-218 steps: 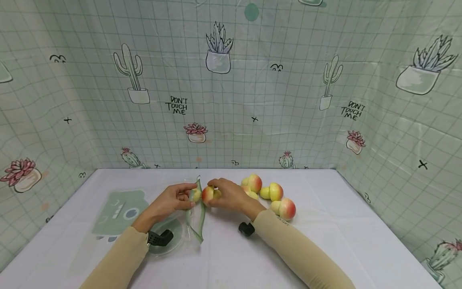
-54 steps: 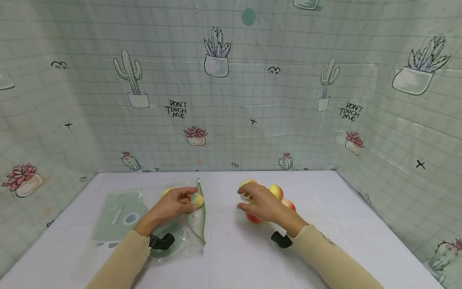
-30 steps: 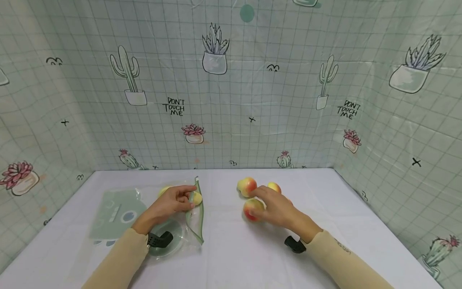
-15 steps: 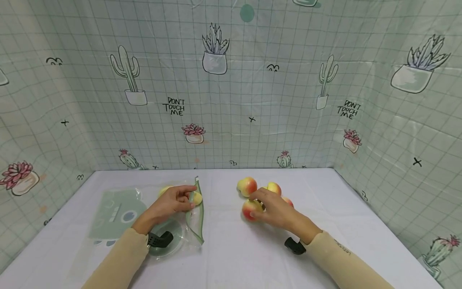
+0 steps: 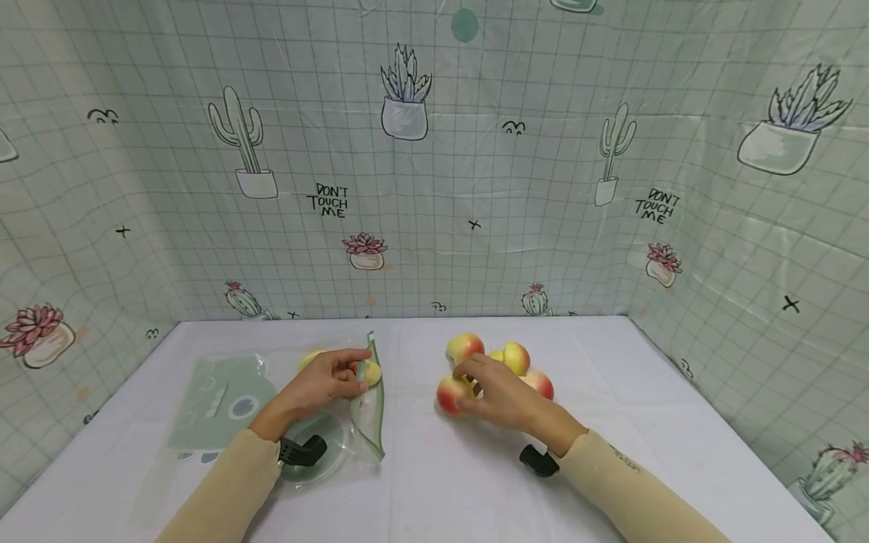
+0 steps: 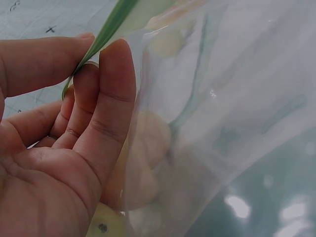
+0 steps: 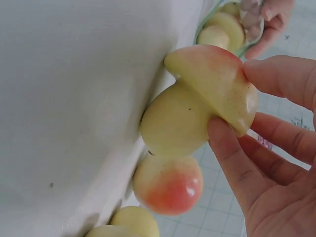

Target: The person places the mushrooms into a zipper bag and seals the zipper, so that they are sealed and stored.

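Observation:
My left hand [image 5: 319, 385] pinches the green zip edge [image 6: 111, 24] of a clear zip bag [image 5: 234, 422] lying on the table, keeping its mouth apart. Inside the bag are yellowish mushrooms [image 5: 370, 372], partly hidden by that hand. With thumb and fingers, my right hand [image 5: 498, 392] grips a mushroom by its red-yellow cap [image 7: 222, 84]; the pale stem [image 7: 175, 121] points away from the palm. Whether this mushroom touches the table I cannot tell. Right behind it lie more mushrooms, among them a red-tinted one [image 5: 465, 347].
Another yellow mushroom [image 5: 516, 358] and a reddish one [image 5: 539, 383] lie beside the right hand. A white cloth covers the table [image 5: 434, 483]. Behind it rises a grid-patterned curtain [image 5: 434, 173] printed with cacti.
Earlier, the right hand held a mushroom at the bag's mouth, then reached back over the pile. It has since gripped another mushroom and shifted it slightly left. The left hand stays put.

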Demonstrator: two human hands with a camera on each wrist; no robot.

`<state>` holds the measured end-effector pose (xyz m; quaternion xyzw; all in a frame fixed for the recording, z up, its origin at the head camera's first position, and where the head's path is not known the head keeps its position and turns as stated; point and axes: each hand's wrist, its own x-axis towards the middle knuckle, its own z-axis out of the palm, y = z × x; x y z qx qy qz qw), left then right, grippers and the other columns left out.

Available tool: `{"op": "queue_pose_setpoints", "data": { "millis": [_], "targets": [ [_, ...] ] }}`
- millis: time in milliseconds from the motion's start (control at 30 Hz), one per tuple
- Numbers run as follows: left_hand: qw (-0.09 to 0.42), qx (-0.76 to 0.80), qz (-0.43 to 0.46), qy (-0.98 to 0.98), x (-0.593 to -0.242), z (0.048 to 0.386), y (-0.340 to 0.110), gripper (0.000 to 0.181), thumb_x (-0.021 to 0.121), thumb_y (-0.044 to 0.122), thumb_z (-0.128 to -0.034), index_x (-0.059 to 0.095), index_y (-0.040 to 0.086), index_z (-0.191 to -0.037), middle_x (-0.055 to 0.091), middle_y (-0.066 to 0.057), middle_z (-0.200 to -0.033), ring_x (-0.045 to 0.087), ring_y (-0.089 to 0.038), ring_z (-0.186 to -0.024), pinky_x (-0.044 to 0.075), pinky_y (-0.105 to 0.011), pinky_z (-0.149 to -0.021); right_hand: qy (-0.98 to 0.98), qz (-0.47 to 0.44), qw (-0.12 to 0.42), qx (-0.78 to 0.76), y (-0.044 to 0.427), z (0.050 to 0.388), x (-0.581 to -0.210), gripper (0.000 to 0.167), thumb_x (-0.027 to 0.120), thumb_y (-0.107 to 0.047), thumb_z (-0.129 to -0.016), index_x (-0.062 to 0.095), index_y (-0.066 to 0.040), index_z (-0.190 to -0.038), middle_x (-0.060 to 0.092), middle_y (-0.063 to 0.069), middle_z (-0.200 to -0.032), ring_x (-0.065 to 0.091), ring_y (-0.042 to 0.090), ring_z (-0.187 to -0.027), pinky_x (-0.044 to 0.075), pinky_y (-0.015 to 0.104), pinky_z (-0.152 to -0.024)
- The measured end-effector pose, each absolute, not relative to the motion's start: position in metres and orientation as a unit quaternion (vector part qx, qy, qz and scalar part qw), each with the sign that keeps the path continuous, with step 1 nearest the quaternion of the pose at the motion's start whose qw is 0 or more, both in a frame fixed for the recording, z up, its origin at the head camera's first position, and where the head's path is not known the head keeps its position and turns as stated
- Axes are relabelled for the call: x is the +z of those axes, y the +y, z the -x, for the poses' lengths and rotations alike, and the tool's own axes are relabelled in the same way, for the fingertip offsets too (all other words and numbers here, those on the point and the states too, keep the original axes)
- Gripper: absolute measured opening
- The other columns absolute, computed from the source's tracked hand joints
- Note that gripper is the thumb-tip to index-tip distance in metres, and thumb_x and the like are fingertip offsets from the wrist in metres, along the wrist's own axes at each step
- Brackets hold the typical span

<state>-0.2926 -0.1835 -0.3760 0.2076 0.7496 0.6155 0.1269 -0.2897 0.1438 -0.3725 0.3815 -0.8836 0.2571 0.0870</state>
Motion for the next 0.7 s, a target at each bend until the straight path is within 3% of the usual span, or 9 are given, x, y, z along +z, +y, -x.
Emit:
{"op": "queue_pose_setpoints", "data": {
  "millis": [433,700],
  "targets": [
    [0.130,0.610,-0.205,0.754,-0.3751,0.2921,-0.1841,0.068,0.064,-0.001,-0.0883,0.027,-0.010,-0.145,0.035,0.000,-0.069,0.038,-0.009,-0.066,0.039,-0.027,-0.064,-0.884,-0.380,0.066,0.265,0.1505,0.2955,-0.3749,0.038,0.069,-0.014,-0.081,0.060,-0.009,-0.118,0.059,-0.001,-0.115,0.054,0.018,-0.107,0.042,0.037,-0.095],
    [0.128,0.610,-0.204,0.755,-0.3753,0.2925,-0.1834,0.068,0.064,-0.002,-0.0882,0.028,-0.010,-0.145,0.035,0.000,-0.070,0.038,-0.009,-0.066,0.039,-0.027,-0.064,-0.886,-0.381,0.062,0.257,0.1505,0.2993,-0.3765,0.038,0.071,-0.016,-0.082,0.059,-0.010,-0.118,0.059,-0.001,-0.111,0.057,0.020,-0.103,0.045,0.036,-0.091]
  ]
}}
